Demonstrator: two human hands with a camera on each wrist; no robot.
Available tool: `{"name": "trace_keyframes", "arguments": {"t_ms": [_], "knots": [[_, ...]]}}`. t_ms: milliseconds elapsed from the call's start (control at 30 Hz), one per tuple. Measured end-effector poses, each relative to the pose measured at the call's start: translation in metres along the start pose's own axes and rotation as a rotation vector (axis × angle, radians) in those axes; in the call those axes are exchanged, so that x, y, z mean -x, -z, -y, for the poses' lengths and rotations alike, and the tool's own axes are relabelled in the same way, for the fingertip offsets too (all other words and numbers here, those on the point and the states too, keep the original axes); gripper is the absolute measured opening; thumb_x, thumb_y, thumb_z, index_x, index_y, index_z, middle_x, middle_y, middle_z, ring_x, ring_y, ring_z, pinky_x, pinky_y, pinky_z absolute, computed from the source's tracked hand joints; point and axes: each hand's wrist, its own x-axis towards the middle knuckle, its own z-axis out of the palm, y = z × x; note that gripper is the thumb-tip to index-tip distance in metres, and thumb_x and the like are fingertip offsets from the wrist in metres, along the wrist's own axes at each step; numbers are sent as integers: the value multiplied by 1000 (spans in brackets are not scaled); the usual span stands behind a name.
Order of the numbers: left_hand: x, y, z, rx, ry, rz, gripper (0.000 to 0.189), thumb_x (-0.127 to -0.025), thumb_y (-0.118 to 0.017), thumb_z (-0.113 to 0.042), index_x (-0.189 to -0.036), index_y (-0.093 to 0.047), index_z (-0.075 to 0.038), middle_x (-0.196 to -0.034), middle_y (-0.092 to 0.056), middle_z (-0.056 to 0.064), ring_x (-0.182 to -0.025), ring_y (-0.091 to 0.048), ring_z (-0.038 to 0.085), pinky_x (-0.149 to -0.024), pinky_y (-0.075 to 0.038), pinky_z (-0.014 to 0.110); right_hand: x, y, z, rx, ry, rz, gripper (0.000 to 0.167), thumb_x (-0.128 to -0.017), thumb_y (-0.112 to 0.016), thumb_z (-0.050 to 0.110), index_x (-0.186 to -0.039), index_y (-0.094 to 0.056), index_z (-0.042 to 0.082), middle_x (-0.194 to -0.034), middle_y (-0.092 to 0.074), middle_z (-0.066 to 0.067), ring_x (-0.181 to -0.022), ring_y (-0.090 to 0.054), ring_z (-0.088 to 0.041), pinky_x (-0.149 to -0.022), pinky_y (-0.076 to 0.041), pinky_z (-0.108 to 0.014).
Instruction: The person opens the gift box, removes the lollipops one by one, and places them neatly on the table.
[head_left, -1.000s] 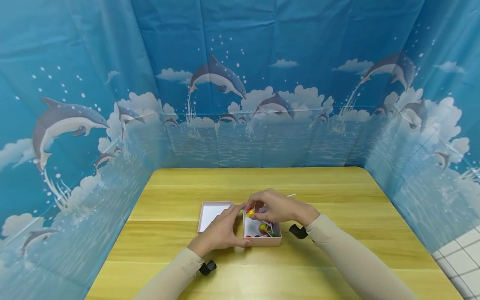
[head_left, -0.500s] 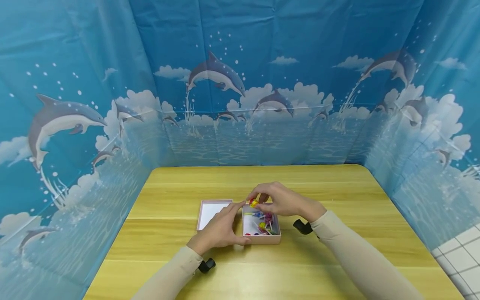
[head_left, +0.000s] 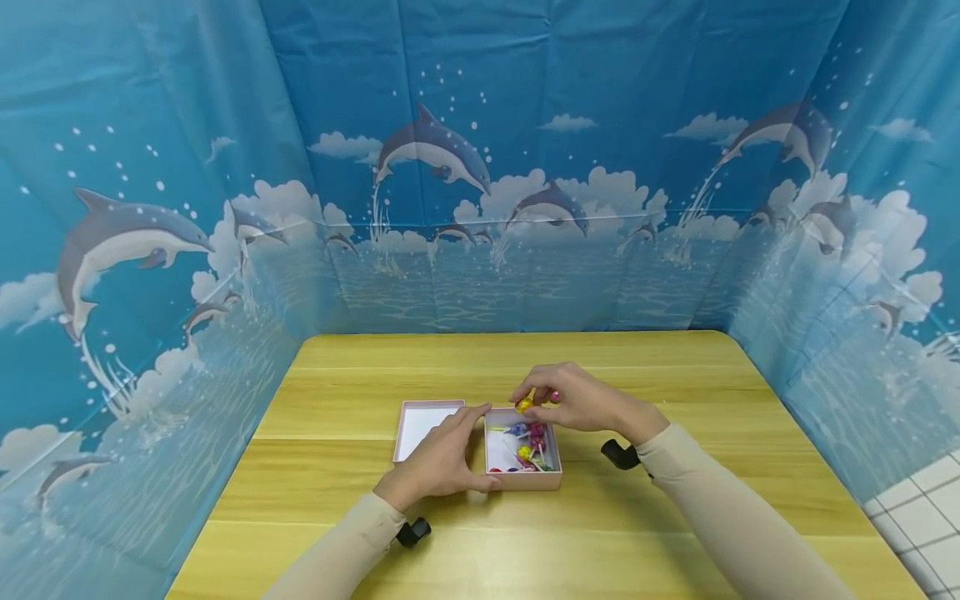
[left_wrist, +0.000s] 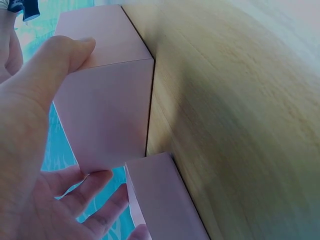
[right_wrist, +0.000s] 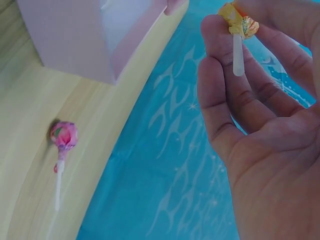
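My right hand (head_left: 581, 402) pinches a yellow-wrapped lollipop (right_wrist: 233, 19) between thumb and fingertips, its white stick pointing down past the fingers. It is held over the back rim of a pink box (head_left: 525, 481). With thumb on the front side and fingers reaching the far side, my left hand (head_left: 438, 460) grips this box. Inside lie several lollipops (head_left: 537, 434) in purple, blue, yellow and red wrappers, mostly toward the right wall. In the right wrist view, a pink-wrapped lollipop (right_wrist: 64, 135) lies on the table beside the box.
The box lid (head_left: 420, 425), white inside, lies to the left of the box, close to my left fingers. The wooden table (head_left: 360, 367) ends at a blue dolphin curtain (head_left: 480, 283) at the back and sides.
My right hand has risen from inside the box and moved back and to the right, with the yellow lollipop in its fingers. The left hand keeps its grip on the box.
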Motion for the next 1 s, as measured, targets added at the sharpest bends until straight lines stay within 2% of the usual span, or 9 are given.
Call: {"name": "trace_keyframes", "arguments": {"t_ms": [100, 300, 500, 667, 767, 933, 1000], "knots": [[0, 0, 0, -5, 1, 0, 125, -87, -98, -68, -185, -34, -22, -185, -46, 14, -171, -48, 41, -136, -46, 70, 3, 1, -3, -12, -4, 2, 23, -112, -81, 16, -134, -86, 23, -130, -84, 1, -108, -85, -14, -99, -72, -52], [1, 0, -1, -6, -2, -2, 125, -87, -98, -67, -185, -34, -21, -180, -51, 10, -166, -53, 38, -134, -48, 69, 7, 1, -8, -10, -6, -6, 23, -111, -82, 16, -133, -85, 23, -129, -84, 1, -110, -85, -18, -100, -73, -46], [1, 0, -1, -2, 2, 0, 125, -88, -98, -67, -185, -33, -21, -182, -49, 11, -168, -52, 39, -135, -47, 69, 12, 1, -12, -19, -40, -18, 29, -110, -83, 13, -139, -82, 18, -133, -85, -3, -112, -84, -23, -99, -73, -51], [1, 0, -2, -5, 5, -4, 126, -87, -98, -67, -185, -33, -22, -183, -49, 11, -168, -51, 41, -135, -46, 69, 16, 0, -19, 9, -77, -26, 28, -111, -82, 14, -138, -83, 19, -132, -85, 0, -111, -82, -17, -96, -71, -39], [1, 0, -2, -8, 4, -5, 126, -87, -98, -67, -185, -33, -21, -181, -50, 11, -167, -52, 40, -135, -47, 69, 18, 1, -23, 13, -84, -35, 28, -110, -82, 14, -137, -83, 20, -131, -85, 1, -111, -82, -16, -97, -71, -37], [2, 1, -4, -7, 10, 3, 125, -88, -98, -66, -185, -33, -22, -181, -50, 10, -167, -53, 39, -136, -46, 68, 21, 3, -28, 27, -84, -54, 28, -109, -84, 13, -136, -83, 21, -130, -84, 2, -110, -82, -15, -97, -72, -40], [2, 1, -4, -7, 8, 4, 126, -88, -99, -65, -185, -33, -21, -182, -49, 11, -167, -52, 40, -136, -46, 68, 23, 3, -31, 24, -82, -60, 27, -109, -84, 13, -135, -83, 21, -130, -84, 1, -109, -82, -15, -97, -72, -45]]}}
